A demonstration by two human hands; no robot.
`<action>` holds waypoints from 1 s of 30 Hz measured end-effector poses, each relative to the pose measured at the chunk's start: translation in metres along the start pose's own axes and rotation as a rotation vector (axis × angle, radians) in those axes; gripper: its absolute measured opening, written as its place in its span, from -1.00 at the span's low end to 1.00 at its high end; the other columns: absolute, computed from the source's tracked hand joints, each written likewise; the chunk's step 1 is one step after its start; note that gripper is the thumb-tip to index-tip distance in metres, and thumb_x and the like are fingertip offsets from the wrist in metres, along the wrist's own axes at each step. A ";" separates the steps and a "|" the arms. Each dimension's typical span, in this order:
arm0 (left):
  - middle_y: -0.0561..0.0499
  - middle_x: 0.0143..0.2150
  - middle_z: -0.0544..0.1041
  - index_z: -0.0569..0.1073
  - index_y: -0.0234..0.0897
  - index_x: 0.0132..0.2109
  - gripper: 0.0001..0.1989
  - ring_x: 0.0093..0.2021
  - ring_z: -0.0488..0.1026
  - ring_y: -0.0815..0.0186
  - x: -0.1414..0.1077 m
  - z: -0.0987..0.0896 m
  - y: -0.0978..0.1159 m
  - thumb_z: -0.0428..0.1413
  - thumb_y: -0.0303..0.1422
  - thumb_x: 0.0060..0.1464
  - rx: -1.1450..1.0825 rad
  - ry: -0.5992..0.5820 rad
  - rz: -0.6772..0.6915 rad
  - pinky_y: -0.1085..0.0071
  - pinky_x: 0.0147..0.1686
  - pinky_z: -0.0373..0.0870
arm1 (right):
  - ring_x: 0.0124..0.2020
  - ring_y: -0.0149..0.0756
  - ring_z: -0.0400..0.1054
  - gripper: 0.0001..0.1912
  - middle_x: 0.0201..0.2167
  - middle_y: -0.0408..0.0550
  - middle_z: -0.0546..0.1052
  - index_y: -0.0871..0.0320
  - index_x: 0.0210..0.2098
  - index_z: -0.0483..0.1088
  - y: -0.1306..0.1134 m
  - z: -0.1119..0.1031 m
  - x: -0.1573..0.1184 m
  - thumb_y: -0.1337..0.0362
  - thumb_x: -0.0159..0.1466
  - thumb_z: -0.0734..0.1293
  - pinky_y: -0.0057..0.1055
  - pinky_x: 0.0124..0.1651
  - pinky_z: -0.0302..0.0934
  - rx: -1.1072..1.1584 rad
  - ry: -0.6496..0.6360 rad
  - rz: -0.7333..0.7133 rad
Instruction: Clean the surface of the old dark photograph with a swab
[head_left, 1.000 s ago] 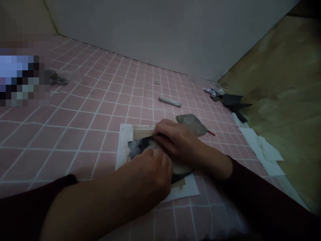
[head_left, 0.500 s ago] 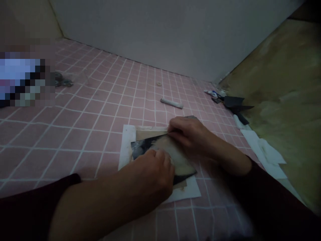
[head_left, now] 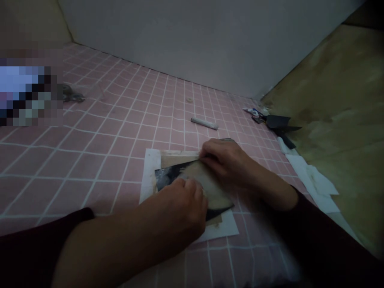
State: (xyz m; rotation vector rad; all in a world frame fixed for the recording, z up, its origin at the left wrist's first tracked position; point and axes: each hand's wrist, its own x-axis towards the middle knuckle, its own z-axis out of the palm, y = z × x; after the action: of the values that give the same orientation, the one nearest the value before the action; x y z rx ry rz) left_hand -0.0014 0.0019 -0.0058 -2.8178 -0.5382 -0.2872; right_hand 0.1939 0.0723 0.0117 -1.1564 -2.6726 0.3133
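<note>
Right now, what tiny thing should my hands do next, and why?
I'd guess: lift the pale sheet a little, slowly, with the fingers of the right hand, while the left hand presses down. The fingers are already at its top edge, and the dark sheet under it could probably slide if not held.

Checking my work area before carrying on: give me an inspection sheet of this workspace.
Surface: pink tiled top with white grout
Job's things: pale beige sheet on dark mottled sheet, over white paper
Clutter: grey cylindrical stick, black angular scraps, white crumpled tissue
Hands: left hand and right hand, both on the pale sheet
Cables: nothing seen
Surroundings: grey wall, stained olive panel
</note>
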 end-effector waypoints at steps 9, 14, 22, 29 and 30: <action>-0.17 -0.32 0.53 0.46 -0.39 -0.29 -0.86 -0.44 0.39 0.24 0.001 0.000 -0.002 0.01 -0.48 0.05 -0.006 0.004 0.005 0.33 -0.49 0.25 | -0.35 -0.34 0.30 -0.91 -0.40 -0.13 0.42 0.15 -0.35 0.32 0.008 -0.005 -0.001 0.43 0.27 0.24 -0.40 -0.24 0.13 0.003 -0.022 0.025; -0.08 -0.47 0.46 0.43 -0.34 -0.39 -0.88 -0.50 0.35 0.24 0.002 0.000 -0.001 0.01 -0.50 0.05 0.004 0.033 -0.027 0.32 -0.54 0.21 | -0.30 -0.34 0.29 -0.87 -0.32 -0.06 0.42 0.18 -0.33 0.31 -0.007 0.002 0.002 0.43 0.32 0.17 -0.42 -0.21 0.15 0.078 0.007 -0.078; -0.22 -0.23 0.56 0.52 -0.42 -0.20 -0.78 -0.40 0.43 0.20 0.000 0.001 -0.001 0.01 -0.47 0.07 0.040 0.036 0.003 0.32 -0.50 0.25 | -0.36 -0.32 0.32 -0.90 -0.43 -0.11 0.45 0.18 -0.39 0.35 0.018 -0.016 -0.004 0.46 0.23 0.26 -0.40 -0.27 0.11 -0.043 -0.098 0.064; -0.25 -0.19 0.57 0.51 -0.42 -0.19 -0.78 -0.40 0.42 0.22 0.000 0.001 -0.001 0.01 -0.47 0.05 0.036 0.035 -0.004 0.32 -0.47 0.27 | -0.33 -0.36 0.30 -0.91 -0.35 -0.11 0.44 0.18 -0.31 0.34 0.003 -0.010 -0.003 0.46 0.26 0.24 -0.43 -0.25 0.12 0.047 0.024 -0.024; -0.25 -0.19 0.57 0.51 -0.43 -0.20 -0.78 -0.41 0.42 0.22 0.000 0.001 -0.001 0.01 -0.47 0.05 0.041 0.038 -0.007 0.32 -0.48 0.27 | -0.31 -0.36 0.30 -0.90 -0.34 -0.10 0.43 0.18 -0.31 0.34 0.004 -0.008 -0.002 0.45 0.28 0.23 -0.43 -0.23 0.13 0.046 0.025 -0.049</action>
State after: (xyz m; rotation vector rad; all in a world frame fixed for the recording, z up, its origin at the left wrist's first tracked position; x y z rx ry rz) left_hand -0.0014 0.0032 -0.0063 -2.7659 -0.5394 -0.3266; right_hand 0.2002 0.0739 0.0177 -1.0724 -2.6529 0.3486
